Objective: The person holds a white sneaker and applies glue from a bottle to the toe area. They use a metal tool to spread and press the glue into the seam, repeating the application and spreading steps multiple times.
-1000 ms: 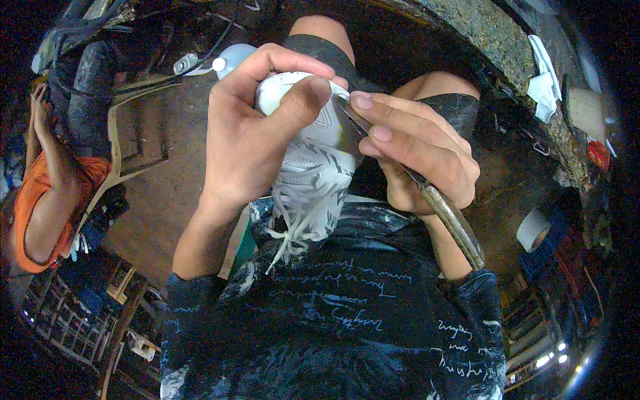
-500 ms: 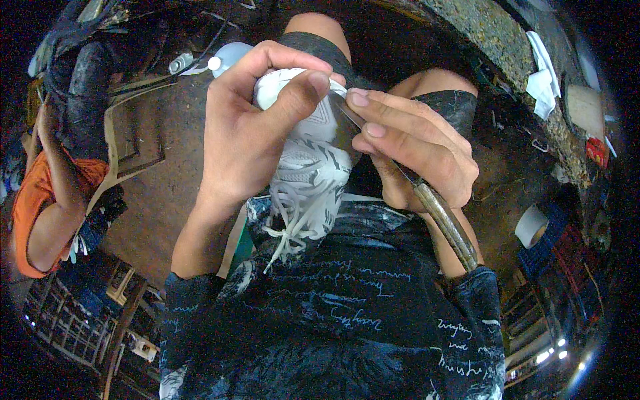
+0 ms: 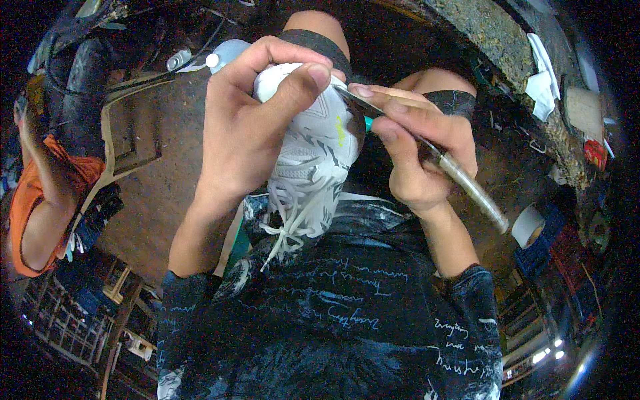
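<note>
A white lace-up sneaker (image 3: 310, 160) with grey-black dashes lies toe-away over my lap. My left hand (image 3: 237, 127) is closed around its far end, thumb on top and fingers curled over the edge. In my right hand (image 3: 427, 137) is a hand tool with a narrow metal blade (image 3: 380, 110) and a worn, round handle (image 3: 473, 193). Its tip meets the sneaker's edge beside my left fingertips. The handle points back toward me, to the right. My left palm hides part of the sneaker's toe and side.
Beyond my left hand stands a pale bottle with a white cap (image 3: 212, 60). Another person in an orange top (image 3: 80, 170) sits at the left. A rough ledge (image 3: 493, 47) runs along the far right, with white paper (image 3: 543, 87) on it. A roll of tape (image 3: 528, 225) lies at the right.
My right hand has turned and its thumb has shifted, so the tool's handle has swung outward to the right. More of the sneaker's right side now shows. My left hand keeps its hold.
</note>
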The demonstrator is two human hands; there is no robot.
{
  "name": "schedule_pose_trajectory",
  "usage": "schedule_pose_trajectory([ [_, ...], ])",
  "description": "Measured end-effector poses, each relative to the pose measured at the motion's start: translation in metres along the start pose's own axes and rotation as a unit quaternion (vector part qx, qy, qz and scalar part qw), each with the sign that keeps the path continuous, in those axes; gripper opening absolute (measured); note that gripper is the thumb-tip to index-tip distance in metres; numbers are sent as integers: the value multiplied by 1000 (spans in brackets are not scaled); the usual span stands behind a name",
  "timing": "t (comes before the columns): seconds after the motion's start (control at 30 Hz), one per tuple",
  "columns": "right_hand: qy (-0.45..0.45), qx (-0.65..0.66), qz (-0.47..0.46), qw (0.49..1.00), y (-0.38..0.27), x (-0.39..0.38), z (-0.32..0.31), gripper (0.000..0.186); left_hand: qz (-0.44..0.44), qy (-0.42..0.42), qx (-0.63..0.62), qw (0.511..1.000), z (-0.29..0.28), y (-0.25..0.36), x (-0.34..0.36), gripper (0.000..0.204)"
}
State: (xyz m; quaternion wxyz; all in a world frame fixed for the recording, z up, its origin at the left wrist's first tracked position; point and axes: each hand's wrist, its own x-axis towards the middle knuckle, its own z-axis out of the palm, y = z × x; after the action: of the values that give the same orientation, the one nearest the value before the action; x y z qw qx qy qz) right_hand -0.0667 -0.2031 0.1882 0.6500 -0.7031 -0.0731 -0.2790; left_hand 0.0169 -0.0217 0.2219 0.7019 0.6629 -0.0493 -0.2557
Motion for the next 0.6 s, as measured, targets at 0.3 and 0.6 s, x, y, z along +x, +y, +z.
schedule_pose_trajectory([
  [0.3, -45, -69, -93, 992, 2, 8, -3, 33, -13, -1, -3, 1000, 1, 2, -1, 15],
  [0.6, -64, -127, -75, 987, -4, 0, -6, 33, -12, -9, -12, 1000, 2, 0, 1, 16],
])
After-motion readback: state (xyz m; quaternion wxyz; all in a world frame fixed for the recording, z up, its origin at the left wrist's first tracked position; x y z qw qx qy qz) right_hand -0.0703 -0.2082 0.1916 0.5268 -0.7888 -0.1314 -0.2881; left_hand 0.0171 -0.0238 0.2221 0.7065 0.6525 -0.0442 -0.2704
